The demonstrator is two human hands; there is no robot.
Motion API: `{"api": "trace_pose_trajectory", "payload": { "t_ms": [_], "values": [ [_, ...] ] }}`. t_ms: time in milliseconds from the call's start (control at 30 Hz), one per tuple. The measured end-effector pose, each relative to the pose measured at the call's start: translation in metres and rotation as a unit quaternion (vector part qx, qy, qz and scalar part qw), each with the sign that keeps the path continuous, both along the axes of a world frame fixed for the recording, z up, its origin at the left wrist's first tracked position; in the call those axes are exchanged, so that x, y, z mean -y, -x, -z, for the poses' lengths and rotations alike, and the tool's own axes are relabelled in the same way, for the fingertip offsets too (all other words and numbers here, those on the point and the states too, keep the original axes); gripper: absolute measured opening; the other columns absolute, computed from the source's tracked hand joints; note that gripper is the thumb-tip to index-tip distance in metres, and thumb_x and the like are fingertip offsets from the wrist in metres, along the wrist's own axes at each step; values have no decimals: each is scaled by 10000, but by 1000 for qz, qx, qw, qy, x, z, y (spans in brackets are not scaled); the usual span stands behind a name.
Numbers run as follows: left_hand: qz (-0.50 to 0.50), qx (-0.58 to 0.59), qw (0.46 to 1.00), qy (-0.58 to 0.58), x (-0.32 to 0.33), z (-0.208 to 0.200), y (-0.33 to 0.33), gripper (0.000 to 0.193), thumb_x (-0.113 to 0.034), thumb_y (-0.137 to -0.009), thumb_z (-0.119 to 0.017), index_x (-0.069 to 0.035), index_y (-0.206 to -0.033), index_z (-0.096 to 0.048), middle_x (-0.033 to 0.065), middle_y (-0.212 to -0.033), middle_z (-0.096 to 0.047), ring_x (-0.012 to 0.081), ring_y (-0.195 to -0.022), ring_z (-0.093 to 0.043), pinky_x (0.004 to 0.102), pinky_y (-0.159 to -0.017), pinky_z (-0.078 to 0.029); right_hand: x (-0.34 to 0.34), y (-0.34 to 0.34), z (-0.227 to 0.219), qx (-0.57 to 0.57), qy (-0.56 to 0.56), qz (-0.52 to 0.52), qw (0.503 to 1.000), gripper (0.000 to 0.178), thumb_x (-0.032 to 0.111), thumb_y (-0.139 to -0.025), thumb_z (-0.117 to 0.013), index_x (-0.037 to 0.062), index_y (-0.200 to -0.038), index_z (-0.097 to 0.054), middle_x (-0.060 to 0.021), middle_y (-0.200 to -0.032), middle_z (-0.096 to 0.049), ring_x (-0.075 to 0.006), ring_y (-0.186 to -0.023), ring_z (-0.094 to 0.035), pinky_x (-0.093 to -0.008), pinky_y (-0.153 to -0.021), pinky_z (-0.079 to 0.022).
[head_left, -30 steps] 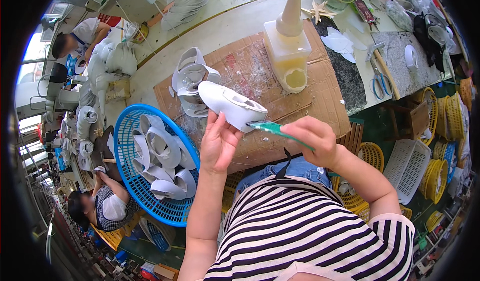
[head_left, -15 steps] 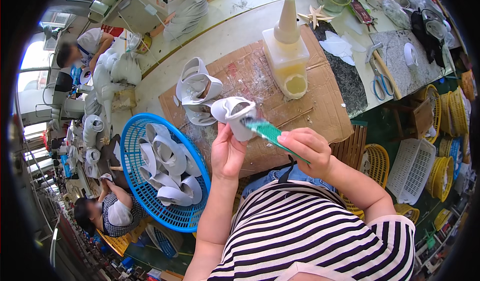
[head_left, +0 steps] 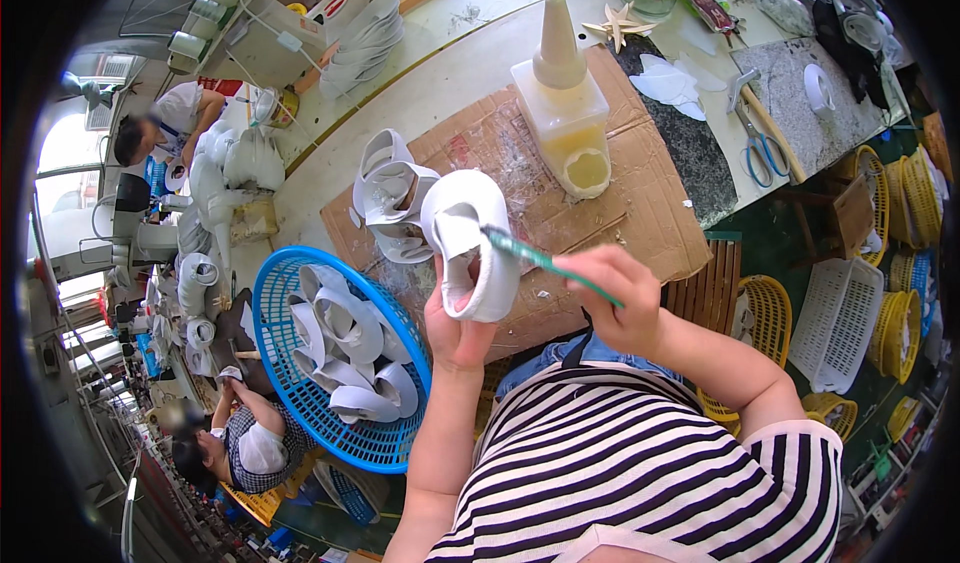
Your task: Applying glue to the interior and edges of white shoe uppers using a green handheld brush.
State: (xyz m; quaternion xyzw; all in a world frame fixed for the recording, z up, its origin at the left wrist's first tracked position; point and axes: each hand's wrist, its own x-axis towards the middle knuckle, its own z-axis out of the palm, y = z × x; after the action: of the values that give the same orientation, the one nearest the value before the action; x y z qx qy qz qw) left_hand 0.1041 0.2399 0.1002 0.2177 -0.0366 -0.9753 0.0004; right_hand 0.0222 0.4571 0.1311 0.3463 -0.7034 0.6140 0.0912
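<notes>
My left hand (head_left: 455, 331) holds up a white shoe upper (head_left: 497, 281), its curved band turned toward me, above the cardboard (head_left: 650, 188). In my right hand (head_left: 615, 298) is a brush with a green handle (head_left: 548, 261); its tip reaches inside the upper, and the bristles are hidden there. More white uppers (head_left: 385, 188) stand just beyond my left hand on the cardboard. A squeeze bottle (head_left: 562, 113) of yellowish liquid, with a tall cone nozzle, stands farther off. At the left, a blue basket (head_left: 262, 308) contains several white uppers (head_left: 352, 331).
Scissors (head_left: 765, 158) and a hammer (head_left: 772, 128) lie at the table's right. Near the bottle is a star-shaped object (head_left: 618, 27). White pieces (head_left: 362, 48) are stacked at the back. Baskets, including a white one (head_left: 835, 328), stand at right; two people work at left.
The held upper has turned and come nearer, showing its inner side. The brush has tilted edge-on, its tip now inside the upper. My view has shifted slightly.
</notes>
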Motion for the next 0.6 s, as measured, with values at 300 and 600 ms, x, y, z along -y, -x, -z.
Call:
{"api": "trace_pose_trajectory", "payload": {
  "t_ms": [300, 600],
  "values": [
    [11, -2, 995, 101, 10, 24, 5, 461, -65, -1007, -368, -205, -1442, -427, 222, -1332, -557, 183, -587, -524, 277, -527, -434, -34, 73, 80, 47, -163, 144, 975, 102, 57, -932, -610, 18, -1002, -673, -136, -828, -621, -280, -718, -615, -358, -647, -483],
    [41, -29, 998, 42, -2, 33, 3, 504, -84, -980, -353, -237, -1455, -419, 159, -1308, -580, 157, -411, -473, 260, -353, -365, -54, 88, 73, 442, 14, 35, 896, 199, 159, -1000, -584, -17, -991, -676, -3, -893, -638, -49, -738, -585, -211, -640, -476]
  ]
}}
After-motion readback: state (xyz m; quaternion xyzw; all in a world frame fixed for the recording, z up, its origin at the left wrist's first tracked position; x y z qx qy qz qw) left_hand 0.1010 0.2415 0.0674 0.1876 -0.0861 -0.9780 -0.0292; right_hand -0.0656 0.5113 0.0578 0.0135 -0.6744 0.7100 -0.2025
